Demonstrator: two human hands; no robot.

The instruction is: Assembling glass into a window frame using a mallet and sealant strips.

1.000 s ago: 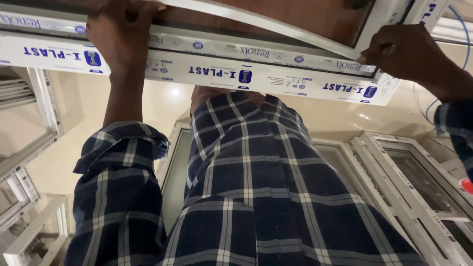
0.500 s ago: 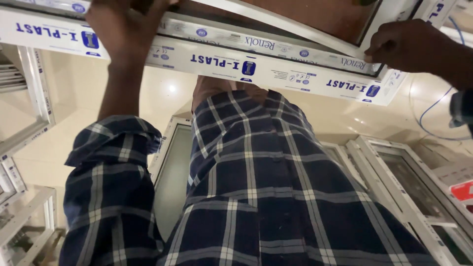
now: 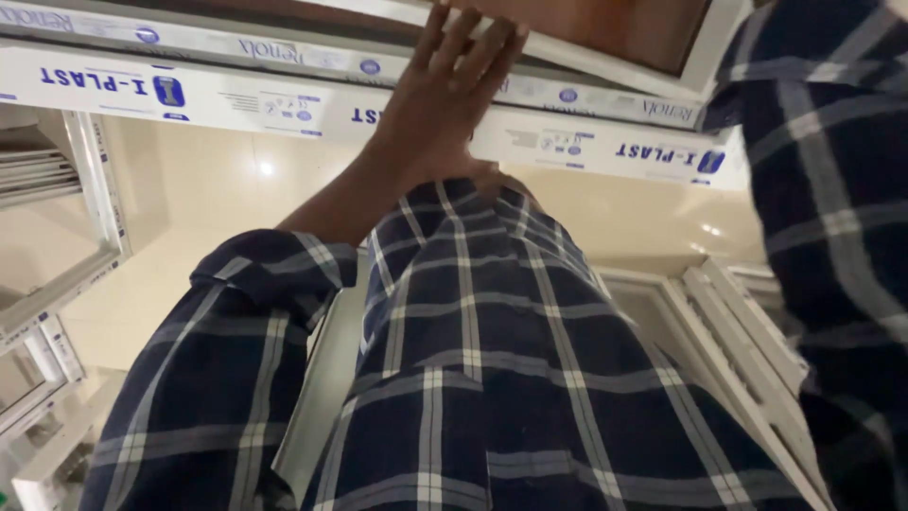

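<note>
my left hand (image 3: 452, 90) is lying open, fingers spread flat on the white frame (image 3: 284, 99) above my shirt (image 3: 473, 378), while my right hand is sitting out of view.

The floor (image 3: 227, 189) is pale cream tile, glossy enough to catch small bright glints of overhead light, one at the left and another at the right. White window frames (image 3: 90, 246) lean or lie at the left edge, some stacked in layers, with bare floor showing through their openings. More white frames (image 3: 747, 350) lie flat at the lower right, their stepped profiles running diagonally toward the corner. Another frame (image 3: 317, 397) shows low in the middle, a grey pane inside it. At the top, a brown panel (image 3: 643, 28) sits within a white border. The light is warm and even, with soft shadows.
</note>
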